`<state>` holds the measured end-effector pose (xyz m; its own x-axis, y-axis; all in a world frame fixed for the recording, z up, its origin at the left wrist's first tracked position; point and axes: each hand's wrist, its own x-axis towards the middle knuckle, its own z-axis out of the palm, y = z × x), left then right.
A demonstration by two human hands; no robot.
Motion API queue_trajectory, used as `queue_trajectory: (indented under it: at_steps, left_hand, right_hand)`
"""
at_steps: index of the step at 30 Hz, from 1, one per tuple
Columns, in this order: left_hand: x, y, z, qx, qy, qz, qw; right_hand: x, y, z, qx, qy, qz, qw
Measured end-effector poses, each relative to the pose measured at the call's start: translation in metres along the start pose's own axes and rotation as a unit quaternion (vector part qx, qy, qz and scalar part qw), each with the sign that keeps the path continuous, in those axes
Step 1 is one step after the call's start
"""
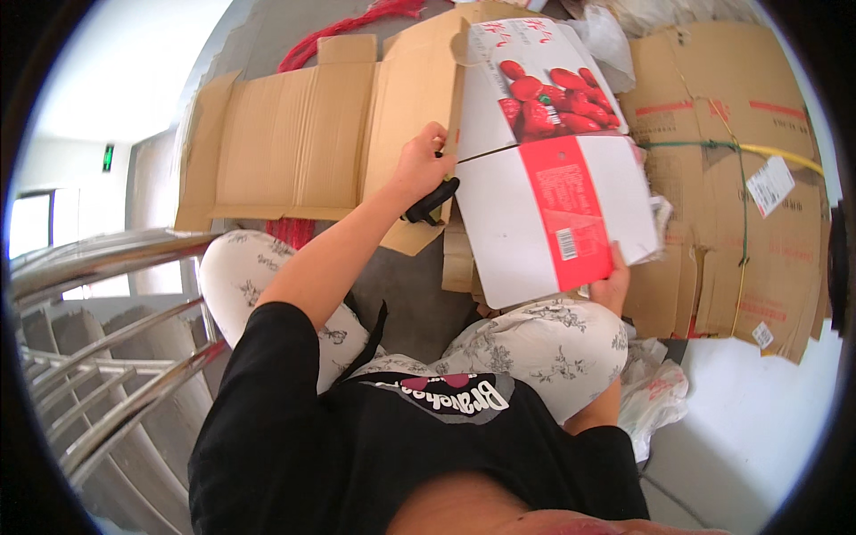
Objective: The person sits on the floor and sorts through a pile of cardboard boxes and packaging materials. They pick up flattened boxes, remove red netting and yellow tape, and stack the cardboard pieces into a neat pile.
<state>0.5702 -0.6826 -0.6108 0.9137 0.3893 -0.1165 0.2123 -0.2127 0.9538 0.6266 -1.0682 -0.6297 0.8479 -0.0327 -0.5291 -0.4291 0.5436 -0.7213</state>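
Note:
My left hand (421, 160) is at the edge of an unfolded brown cardboard box (287, 140), its fingers curled by the raised flap. Just below it is a black-handled tool (433, 200), partly hidden, whose kind I cannot tell. My right hand (612, 284) grips the lower right edge of a white and red printed cardboard panel (495, 234). That panel adjoins an upper one with a picture of red dates (562, 100); both lie to the right of the brown box. Whether my left fingers hold the flap or the tool is unclear.
Flattened brown cartons (722, 200) tied with cord stand at the right. Red netting or twine (348, 30) lies behind the brown box. A metal railing (114, 264) runs along the left above stairs. A plastic bag (659, 394) is by my right knee.

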Motion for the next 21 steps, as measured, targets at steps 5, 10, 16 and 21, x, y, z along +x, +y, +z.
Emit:
queue_trajectory:
  at_steps: [5,10,16,21]
  left_hand:
    - [-0.003,-0.001,-0.003,-0.055,-0.016,-0.042,0.997]
    - [-0.002,-0.010,-0.012,-0.030,-0.016,-0.007,0.999]
    - [-0.003,-0.023,0.005,0.064,-0.065,0.051,0.995]
    - [-0.003,-0.018,0.008,0.143,-0.094,0.045,0.984]
  right_hand:
    - [-0.020,-0.071,0.068,-0.043,-0.012,-0.166,0.985]
    - [-0.042,-0.126,0.109,-0.091,0.008,-0.307,0.947]
    - [-0.078,-0.191,0.114,-0.099,0.021,-0.394,0.914]
    - [-0.094,-0.218,0.154,0.026,-0.071,-0.262,0.962]
